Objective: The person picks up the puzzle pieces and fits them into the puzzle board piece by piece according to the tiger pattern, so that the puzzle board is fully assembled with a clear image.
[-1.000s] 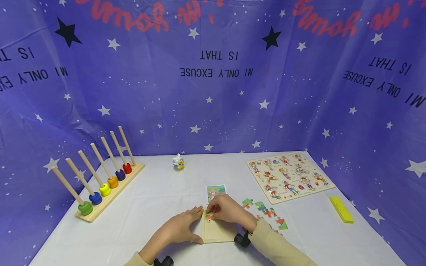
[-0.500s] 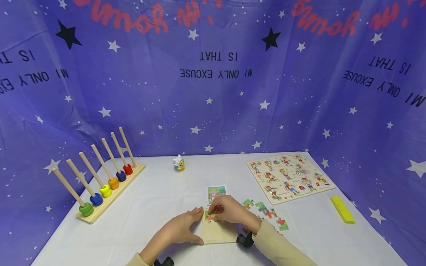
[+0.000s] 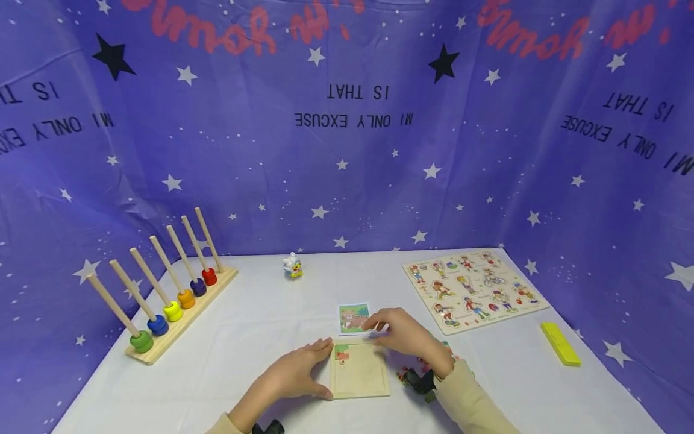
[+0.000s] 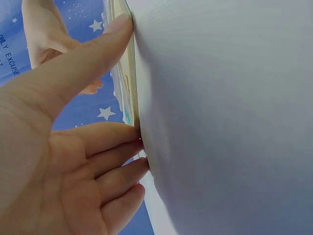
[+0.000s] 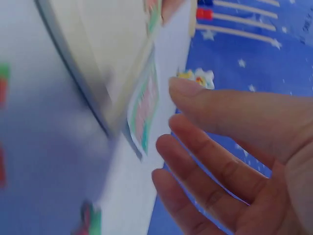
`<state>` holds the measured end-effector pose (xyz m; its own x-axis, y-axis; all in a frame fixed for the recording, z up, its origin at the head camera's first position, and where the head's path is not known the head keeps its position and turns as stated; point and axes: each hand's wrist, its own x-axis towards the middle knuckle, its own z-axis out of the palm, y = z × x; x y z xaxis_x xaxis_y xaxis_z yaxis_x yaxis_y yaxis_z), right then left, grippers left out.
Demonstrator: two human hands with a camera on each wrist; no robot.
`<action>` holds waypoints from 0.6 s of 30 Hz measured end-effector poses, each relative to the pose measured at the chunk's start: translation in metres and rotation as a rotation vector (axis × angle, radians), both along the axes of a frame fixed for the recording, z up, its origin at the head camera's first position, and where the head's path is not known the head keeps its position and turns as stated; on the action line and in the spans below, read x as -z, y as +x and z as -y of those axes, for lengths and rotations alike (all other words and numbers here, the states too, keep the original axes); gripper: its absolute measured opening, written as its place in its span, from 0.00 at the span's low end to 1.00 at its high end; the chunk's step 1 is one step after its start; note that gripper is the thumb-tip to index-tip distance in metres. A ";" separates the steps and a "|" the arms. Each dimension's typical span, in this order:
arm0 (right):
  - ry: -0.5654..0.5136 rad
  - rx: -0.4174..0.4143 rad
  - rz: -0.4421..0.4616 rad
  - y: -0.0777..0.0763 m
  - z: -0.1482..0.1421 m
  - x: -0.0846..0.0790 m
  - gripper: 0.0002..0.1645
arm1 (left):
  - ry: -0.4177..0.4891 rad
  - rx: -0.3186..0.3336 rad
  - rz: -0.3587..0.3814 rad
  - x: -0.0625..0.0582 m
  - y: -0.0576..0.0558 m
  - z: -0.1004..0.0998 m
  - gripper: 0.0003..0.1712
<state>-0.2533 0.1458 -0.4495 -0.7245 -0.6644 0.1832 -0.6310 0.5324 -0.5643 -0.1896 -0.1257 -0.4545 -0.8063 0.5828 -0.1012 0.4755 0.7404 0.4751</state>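
Note:
A square wooden puzzle tray (image 3: 360, 377) lies on the table. One jigsaw piece (image 3: 342, 352), green and red, sits in its upper left corner. My left hand (image 3: 290, 372) rests at the tray's left side, thumb and fingertips against the edge, as the left wrist view also shows. My right hand (image 3: 406, 334) hovers above the tray's upper right corner, fingers loosely bent with nothing between them. Beyond the tray lies a picture card (image 3: 353, 318), partly covered by the right fingertips. Loose jigsaw pieces (image 3: 402, 376) lie to the right, mostly hidden under my right hand and wrist.
At the left stands a wooden peg rack (image 3: 184, 316) with coloured rings. A small white and yellow toy figure (image 3: 293, 265) is at the back. A picture board (image 3: 474, 292) and a yellow block (image 3: 560, 343) lie at the right.
My right hand has let go of the jigsaw piece in the tray's corner and moved right, towards the loose pieces. My left hand has stayed at the tray's edge.

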 end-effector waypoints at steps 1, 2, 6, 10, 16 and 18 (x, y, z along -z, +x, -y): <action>0.009 0.000 -0.006 -0.001 -0.004 -0.001 0.16 | 0.001 -0.001 0.000 0.000 0.000 0.000 0.58; 0.014 0.002 -0.009 -0.002 -0.007 -0.003 0.16 | 0.003 -0.002 0.001 0.000 0.000 0.001 0.58; 0.035 0.032 0.000 -0.005 -0.021 -0.007 0.17 | 0.013 0.001 0.003 0.000 0.001 0.001 0.58; 0.052 0.069 0.021 -0.009 -0.034 -0.008 0.17 | 0.020 0.005 0.003 -0.001 0.001 0.000 0.58; 0.095 0.078 0.041 -0.015 -0.052 -0.006 0.16 | 0.016 0.004 0.001 0.002 0.000 0.000 0.58; 0.106 0.083 0.054 -0.017 -0.056 -0.004 0.15 | 0.016 0.004 0.000 0.002 0.000 0.000 0.58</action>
<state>-0.2702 0.2018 -0.4451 -0.7850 -0.6150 0.0742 -0.5520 0.6402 -0.5342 -0.1892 -0.1261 -0.4565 -0.8038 0.5877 -0.0920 0.4786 0.7308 0.4867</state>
